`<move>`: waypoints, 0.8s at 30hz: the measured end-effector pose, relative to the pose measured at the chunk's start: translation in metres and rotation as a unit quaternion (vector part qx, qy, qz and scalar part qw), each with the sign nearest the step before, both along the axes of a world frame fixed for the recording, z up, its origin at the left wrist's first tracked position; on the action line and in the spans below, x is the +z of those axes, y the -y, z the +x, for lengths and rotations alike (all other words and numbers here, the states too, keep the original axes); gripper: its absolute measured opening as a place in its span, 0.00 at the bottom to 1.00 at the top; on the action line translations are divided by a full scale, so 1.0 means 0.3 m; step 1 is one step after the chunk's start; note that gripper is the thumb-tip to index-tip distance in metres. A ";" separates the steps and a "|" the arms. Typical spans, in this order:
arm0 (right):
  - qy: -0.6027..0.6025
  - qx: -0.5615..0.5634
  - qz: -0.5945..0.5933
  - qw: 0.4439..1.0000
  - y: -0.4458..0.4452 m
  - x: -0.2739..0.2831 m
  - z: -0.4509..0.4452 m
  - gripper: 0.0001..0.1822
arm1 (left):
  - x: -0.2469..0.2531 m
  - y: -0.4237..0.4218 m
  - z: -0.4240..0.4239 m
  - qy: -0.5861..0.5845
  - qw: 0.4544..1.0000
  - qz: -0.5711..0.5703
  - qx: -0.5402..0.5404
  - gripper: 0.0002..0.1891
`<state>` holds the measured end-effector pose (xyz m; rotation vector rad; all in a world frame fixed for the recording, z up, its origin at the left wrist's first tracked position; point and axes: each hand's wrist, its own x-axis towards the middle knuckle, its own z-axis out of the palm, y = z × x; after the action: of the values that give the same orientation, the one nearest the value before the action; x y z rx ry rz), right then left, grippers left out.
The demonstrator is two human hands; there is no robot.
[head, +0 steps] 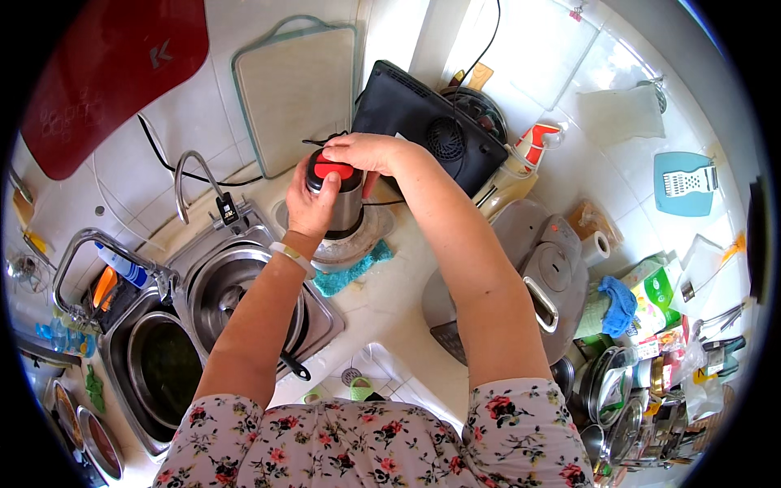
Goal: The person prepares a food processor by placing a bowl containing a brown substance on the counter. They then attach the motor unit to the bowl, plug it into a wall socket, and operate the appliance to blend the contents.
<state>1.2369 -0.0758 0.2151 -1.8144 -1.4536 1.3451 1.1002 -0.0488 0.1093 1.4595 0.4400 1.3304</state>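
An electric food chopper stands on the counter in front of me. Its steel motor unit (pixel 346 211) has a black top with a red button (pixel 332 168). Below it is a clear chopper bowl (pixel 354 251) with pale matter inside, partly hidden by my left arm. My left hand (pixel 310 204) wraps the near left side of the motor unit, thumb up by the red button. Over the top arches my right hand (pixel 363 152), its fingers on the black rim and the far side. A teal cloth (pixel 357 268) lies partly under the bowl.
To the left is a double steel sink (pixel 329 314) with a large pan (pixel 210 299), a basin (pixel 137 360) and a curved faucet (pixel 85 235). Behind the chopper lean a cutting board (pixel 296 97) and a black appliance (pixel 421 116). A grey rice cooker (pixel 558 268) stands right.
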 end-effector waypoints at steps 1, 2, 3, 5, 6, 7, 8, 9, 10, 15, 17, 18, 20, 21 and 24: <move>-0.001 -0.006 -0.001 1.000 -0.001 -0.001 0.005 0.28 | -0.001 0.003 -0.002 -0.003 1.000 -0.007 0.003 0.27; -0.001 -0.011 -0.003 1.000 -0.001 -0.001 0.011 0.28 | 0.000 0.001 0.003 0.003 1.000 -0.006 -0.005 0.27; -0.003 -0.016 -0.005 1.000 -0.001 -0.001 0.008 0.28 | 0.001 0.000 0.004 0.008 1.000 -0.005 -0.012 0.27; -0.001 -0.012 -0.004 1.000 0.000 0.000 0.001 0.28 | 0.001 0.003 0.000 0.013 1.000 -0.004 -0.016 0.27; 0.001 -0.010 -0.003 1.000 0.001 0.004 0.000 0.28 | 0.005 0.005 -0.001 0.015 1.000 -0.003 -0.013 0.27; 0.001 -0.011 -0.002 1.000 0.002 0.006 0.000 0.28 | 0.007 0.006 -0.001 0.016 1.000 -0.002 -0.010 0.27; 0.001 -0.011 -0.001 1.000 0.003 0.008 -0.001 0.27 | 0.008 0.005 0.001 0.014 1.000 0.000 -0.011 0.27; 0.000 -0.011 0.000 1.000 0.003 0.004 -0.004 0.27 | 0.007 0.004 -0.002 0.010 1.000 0.002 -0.011 0.27; 0.003 -0.013 -0.002 1.000 0.000 0.001 -0.004 0.27 | 0.005 0.003 -0.004 0.006 1.000 0.004 -0.011 0.27; 0.018 -0.007 -0.006 1.000 0.000 0.006 -0.005 0.25 | -0.005 0.000 0.005 0.016 1.000 -0.007 -0.014 0.27; 0.016 -0.017 0.000 1.000 0.003 0.001 -0.002 0.25 | -0.011 -0.005 0.003 0.006 1.000 0.002 -0.011 0.27; 0.016 -0.022 0.004 1.000 0.003 0.001 0.001 0.25 | -0.013 -0.012 0.004 -0.005 1.000 0.013 -0.005 0.28; 0.013 -0.008 0.007 1.000 -0.003 -0.011 0.001 0.24 | -0.016 -0.014 0.007 -0.008 1.000 0.015 0.002 0.28; 0.013 0.000 0.009 1.000 -0.006 -0.012 -0.002 0.24 | -0.013 -0.007 0.003 0.000 1.000 0.006 0.004 0.28; 0.015 -0.015 0.003 1.000 -0.005 -0.010 -0.001 0.24 | -0.011 -0.011 0.006 -0.006 1.000 -0.001 0.004 0.28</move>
<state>1.2366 -0.0744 0.2123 -1.8517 -1.4392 1.3032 1.1019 -0.0456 0.1060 1.4665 0.4565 1.3275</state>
